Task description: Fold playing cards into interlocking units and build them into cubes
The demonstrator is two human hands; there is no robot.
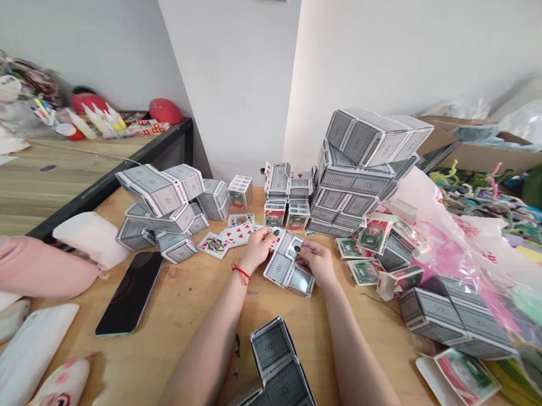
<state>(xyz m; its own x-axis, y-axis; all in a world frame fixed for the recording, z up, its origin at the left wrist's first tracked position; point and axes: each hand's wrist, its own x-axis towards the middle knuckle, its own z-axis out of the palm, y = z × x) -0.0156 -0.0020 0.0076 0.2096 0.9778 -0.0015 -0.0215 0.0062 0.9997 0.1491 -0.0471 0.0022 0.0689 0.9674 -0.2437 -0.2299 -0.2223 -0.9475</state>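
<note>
In the middle of the table, a small piece built from grey-backed playing cards (279, 267) lies between my hands. My left hand (259, 247) is closed at its upper left edge, pinching a card whose red-marked face shows beside the fingertips. My right hand (319, 261) is closed on the right side, thumb and fingers gripping a grey-backed card over the piece; the fingers partly hide it. Loose face-up cards (236, 234) lie fanned just left of my left hand. Nearest me stands a grey card-covered block structure (278, 360), cut off by the bottom edge.
Stacked card-covered blocks stand at left (153, 190) and in a tall pile (366, 141) at back right. Card boxes (365, 271) lie to the right, near pink plastic (460, 251). A phone (130, 293) and a pink roll (37, 266) are at left.
</note>
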